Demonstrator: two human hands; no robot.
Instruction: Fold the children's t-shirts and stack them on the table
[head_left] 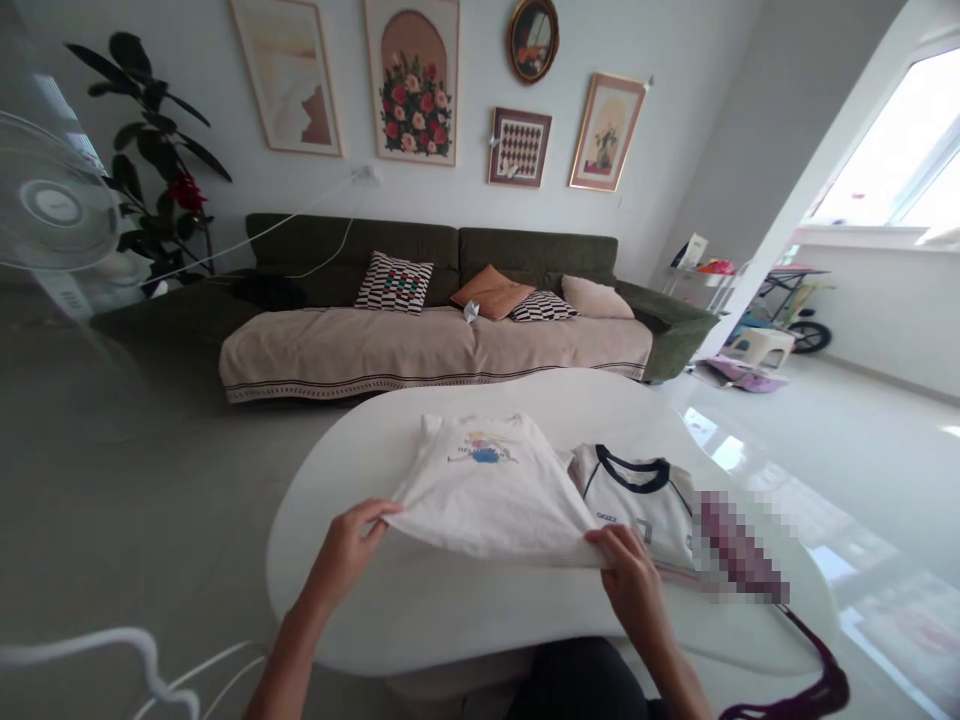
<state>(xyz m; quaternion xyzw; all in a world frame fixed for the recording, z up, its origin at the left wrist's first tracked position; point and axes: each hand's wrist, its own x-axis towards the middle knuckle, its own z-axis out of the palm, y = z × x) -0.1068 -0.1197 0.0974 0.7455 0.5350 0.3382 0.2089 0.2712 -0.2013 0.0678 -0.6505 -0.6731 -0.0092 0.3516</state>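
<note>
A white T-shirt (487, 500) with a colourful print near its top lies spread over the table, its hem towards me. My left hand (356, 535) pinches the left corner of the hem. At the right corner, my right hand (622, 555) grips the fabric between thumb and fingers. The hem is stretched between both hands and looks slightly raised. Just right of it rests a folded white shirt (637, 500) with a dark collar and lettering, partly beside my right hand.
The white rounded table (330, 620) fills the foreground. A dark red strap (817, 640) hangs over its right edge, leading to a pixelated area. Behind stands a green sofa (540, 260) with cushions. A fan (56, 205) is at the left, and a white cable (112, 640) at lower left.
</note>
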